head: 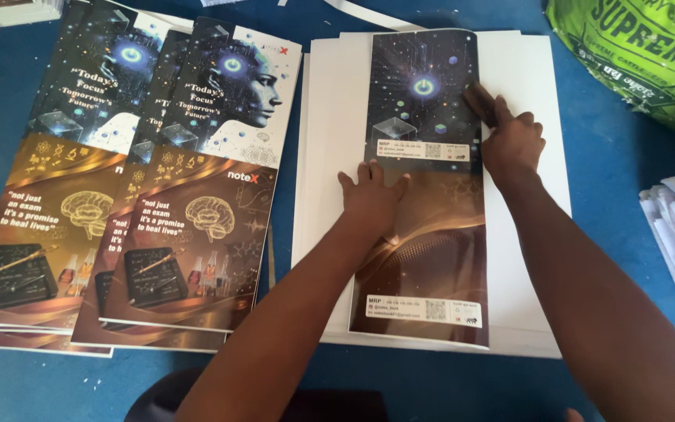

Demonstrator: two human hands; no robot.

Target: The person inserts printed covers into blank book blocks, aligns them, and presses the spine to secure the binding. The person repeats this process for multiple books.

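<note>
Printed cover sheet (431,195) lay on a white stack (537,195) on the blue tabletop (626,156). Left hand (370,195) pressed flat on it, fingers spread. Right hand (513,144) gripped a small dark block (480,101) against the sheet's edge.

A dark, gold-swirled printed cover (425,187) lies on a white sheet stack (525,195), matching glossy covers (189,195) at nine o'clock, on the blue worktop (619,172) beside a green sack (642,55).

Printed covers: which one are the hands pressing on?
The dark printed cover sheet lying alone on the white board stack; the others sit fanned, untouched, on the left.
</note>
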